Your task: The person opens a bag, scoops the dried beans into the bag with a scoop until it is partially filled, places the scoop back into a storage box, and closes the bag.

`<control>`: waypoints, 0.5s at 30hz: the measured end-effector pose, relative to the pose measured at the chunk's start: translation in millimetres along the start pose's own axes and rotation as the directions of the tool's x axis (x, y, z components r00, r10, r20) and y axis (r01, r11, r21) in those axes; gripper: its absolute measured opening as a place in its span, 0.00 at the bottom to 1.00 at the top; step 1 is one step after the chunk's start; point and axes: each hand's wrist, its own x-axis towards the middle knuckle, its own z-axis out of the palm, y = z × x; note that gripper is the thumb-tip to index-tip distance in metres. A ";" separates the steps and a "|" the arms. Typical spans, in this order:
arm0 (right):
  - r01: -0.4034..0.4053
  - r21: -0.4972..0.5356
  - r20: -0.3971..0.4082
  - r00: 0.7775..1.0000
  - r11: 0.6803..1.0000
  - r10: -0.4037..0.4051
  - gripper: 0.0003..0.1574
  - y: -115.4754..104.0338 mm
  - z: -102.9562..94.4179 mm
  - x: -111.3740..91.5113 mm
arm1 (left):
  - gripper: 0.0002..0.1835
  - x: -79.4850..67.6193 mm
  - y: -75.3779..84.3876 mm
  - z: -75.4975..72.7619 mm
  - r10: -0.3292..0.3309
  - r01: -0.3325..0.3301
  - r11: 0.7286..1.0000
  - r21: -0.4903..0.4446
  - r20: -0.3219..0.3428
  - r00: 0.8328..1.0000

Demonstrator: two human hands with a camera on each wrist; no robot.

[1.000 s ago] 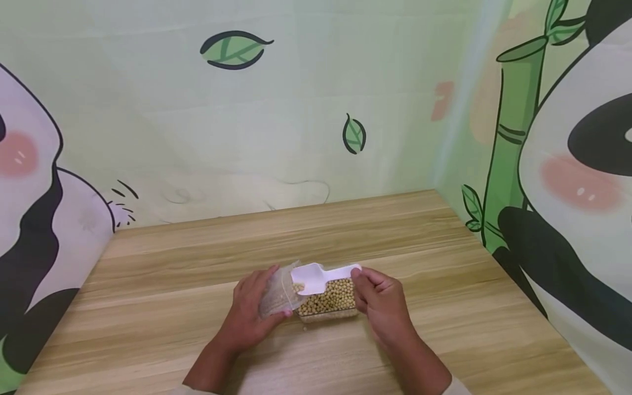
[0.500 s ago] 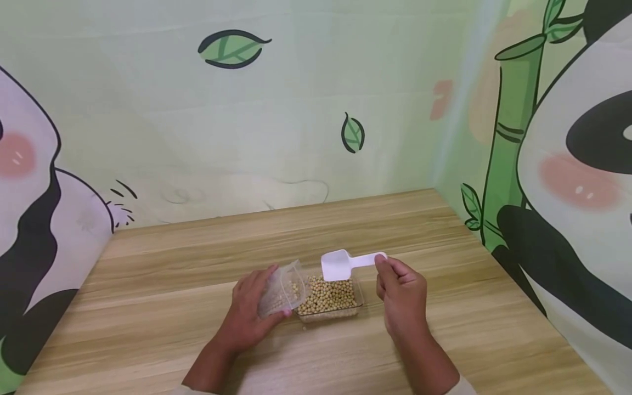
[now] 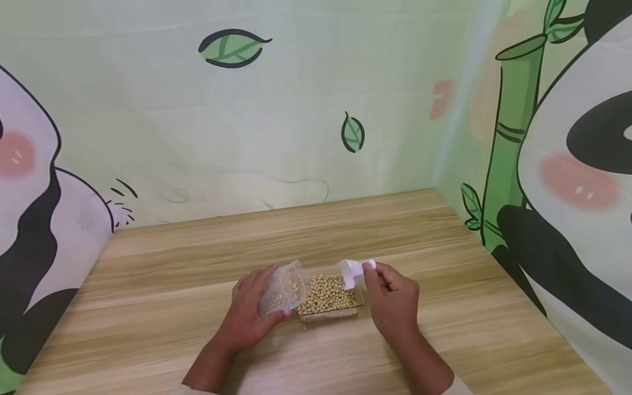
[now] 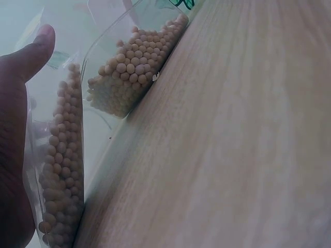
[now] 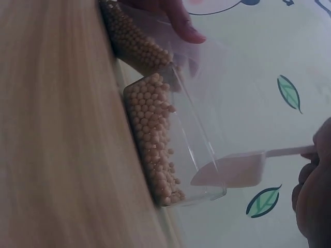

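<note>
My right hand (image 3: 395,302) pinches the handle end of a white plastic scoop (image 3: 349,272). The scoop is turned edge-on, its bowl over the right end of a clear rectangular box (image 3: 328,314). Soybeans (image 3: 323,293) fill much of that box. In the right wrist view the scoop's bowl (image 5: 238,170) dips past the box's upper rim, above the beans. My left hand (image 3: 252,312) grips a see-through plastic bag (image 3: 283,293), thumb in front and fingers behind. The bag leans with its mouth towards the box's left end; more beans (image 4: 64,170) lie inside it.
Box and bag are on a wood-grain table (image 3: 197,258). A loose bean (image 3: 304,328) lies just in front of the box. Behind and to the right stand walls (image 3: 296,109) printed with pandas, leaves and bamboo.
My right hand first drew the scoop right, away from the bag mouth, then brought it slightly back left and lower, turning the bowl edge-on. The left hand and bag stayed put.
</note>
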 end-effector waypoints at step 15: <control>0.527 -0.234 0.265 0.843 0.817 -0.468 0.04 8.3 3.7 -0.9 | 0.50 0.0 -3.0 0.7 0.007 -0.007 1.000 0.015 0.005 1.000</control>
